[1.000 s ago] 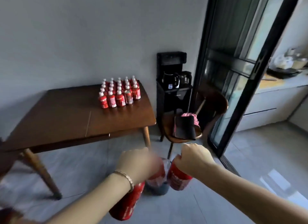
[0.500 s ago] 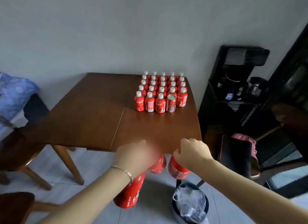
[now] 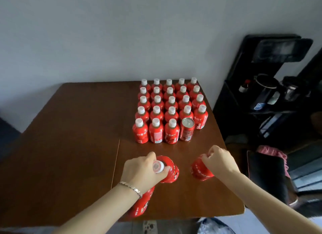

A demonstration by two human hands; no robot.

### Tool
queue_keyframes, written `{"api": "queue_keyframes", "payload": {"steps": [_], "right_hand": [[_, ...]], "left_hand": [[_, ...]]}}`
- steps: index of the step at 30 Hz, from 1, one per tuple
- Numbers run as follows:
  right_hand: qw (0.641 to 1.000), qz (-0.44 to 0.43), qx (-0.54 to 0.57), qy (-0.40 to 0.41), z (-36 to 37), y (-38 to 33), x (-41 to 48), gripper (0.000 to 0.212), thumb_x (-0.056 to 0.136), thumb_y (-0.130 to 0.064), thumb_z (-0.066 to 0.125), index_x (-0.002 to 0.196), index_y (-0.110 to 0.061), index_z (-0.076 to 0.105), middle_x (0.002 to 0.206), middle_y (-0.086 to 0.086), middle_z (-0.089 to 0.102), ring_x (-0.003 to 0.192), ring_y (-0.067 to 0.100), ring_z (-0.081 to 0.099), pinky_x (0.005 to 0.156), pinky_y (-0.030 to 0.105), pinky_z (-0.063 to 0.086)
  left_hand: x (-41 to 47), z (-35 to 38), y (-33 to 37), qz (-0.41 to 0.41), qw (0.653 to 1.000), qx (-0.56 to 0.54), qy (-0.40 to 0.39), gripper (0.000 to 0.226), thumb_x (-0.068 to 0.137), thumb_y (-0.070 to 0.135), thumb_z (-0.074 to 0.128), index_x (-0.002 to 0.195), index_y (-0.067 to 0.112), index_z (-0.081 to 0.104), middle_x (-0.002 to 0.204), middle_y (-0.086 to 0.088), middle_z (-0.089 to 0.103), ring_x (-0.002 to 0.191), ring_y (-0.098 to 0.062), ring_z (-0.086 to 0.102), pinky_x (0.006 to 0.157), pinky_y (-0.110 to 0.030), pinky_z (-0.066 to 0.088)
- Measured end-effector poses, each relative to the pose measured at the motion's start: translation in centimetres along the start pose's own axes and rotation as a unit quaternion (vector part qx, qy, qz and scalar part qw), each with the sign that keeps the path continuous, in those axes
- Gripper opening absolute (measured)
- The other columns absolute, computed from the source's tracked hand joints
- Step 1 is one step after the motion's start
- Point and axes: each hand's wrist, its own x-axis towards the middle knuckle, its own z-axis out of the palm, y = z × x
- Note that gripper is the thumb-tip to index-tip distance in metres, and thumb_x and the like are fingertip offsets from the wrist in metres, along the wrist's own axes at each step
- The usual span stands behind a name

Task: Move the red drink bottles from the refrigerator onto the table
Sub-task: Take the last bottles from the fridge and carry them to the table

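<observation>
Our L hand (image 3: 144, 171) is curled tight round two red bottles: the capped bottle (image 3: 169, 170), white cap showing betw. fingers, and a low bottle (image 3: 141, 204) hanging under the wrist at 6. Our R hand (image 3: 220, 161), at 3, clamps a third bottle (image 3: 200, 170) by its top. All are above the table (image 3: 69, 146). At 12 stands the bottle block (image 3: 169, 108), upright, w/ a can (image 3: 187, 131) in the front row.

A brown wooden counter (image 3: 69, 146) carries a tight block of white-capped red bottles (image 3: 169, 110) toward 1 o'clock, with a red can (image 3: 187, 129) in its near row. At 6 o'clock the left hand (image 3: 141, 171) holds an upper bottle (image 3: 171, 171) and a lower bottle (image 3: 141, 204). At 5 o'clock the right hand (image 3: 219, 160) grips a third bottle (image 3: 199, 171). A black stand (image 3: 244, 103) sits at 3 o'clock.
</observation>
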Motion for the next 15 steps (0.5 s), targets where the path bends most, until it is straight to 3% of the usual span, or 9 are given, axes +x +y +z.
{"api": "queue_keyframes", "payload": {"steps": [7,10,12,15], "right_hand": [[0.988,0.134,0.066,0.044,-0.9,-0.9,8.6,0.027,0.088,-0.031,0.058,0.102,-0.009,0.063,0.092,0.006,0.060,0.080,0.020,0.056,0.062,0.027,0.044],[0.982,0.162,0.089,0.028,-1.3,-1.4,12.1,0.026,0.084,-0.028,0.063,0.098,-0.006,0.063,0.089,0.008,0.061,0.076,0.021,0.055,0.060,0.027,0.041],[0.981,0.167,0.097,0.009,-1.5,-1.8,14.3,0.025,0.080,-0.027,0.066,0.092,-0.004,0.063,0.085,0.009,0.062,0.075,0.022,0.056,0.061,0.027,0.043],[0.977,0.175,0.120,-0.017,-1.2,-2.3,16.9,0.021,0.079,-0.025,0.066,0.084,-0.006,0.061,0.079,0.006,0.058,0.075,0.021,0.055,0.064,0.030,0.045]], "left_hand": [[8.7,1.2,-1.3,0.068,0.996,-0.054,0.003,0.043,0.080,0.068,0.045,0.089,0.027,0.054,0.076,0.014,0.059,0.070,-0.006,0.056,0.062,-0.015,0.044],[11.0,2.3,-1.6,0.090,0.993,-0.060,0.041,0.042,0.071,0.068,0.047,0.064,0.026,0.055,0.049,0.014,0.046,0.043,-0.004,0.043,0.041,-0.007,0.018],[12.0,2.7,-1.6,0.085,0.994,-0.067,0.032,0.043,0.061,0.069,0.047,0.052,0.027,0.050,0.037,0.014,0.040,0.033,-0.002,0.034,0.044,-0.001,0.004],[12.8,3.5,-2.0,0.075,0.994,-0.071,0.019,0.043,0.057,0.070,0.046,0.047,0.028,0.047,0.039,0.015,0.025,0.035,-0.001,0.022,0.046,-0.001,0.000]]}}
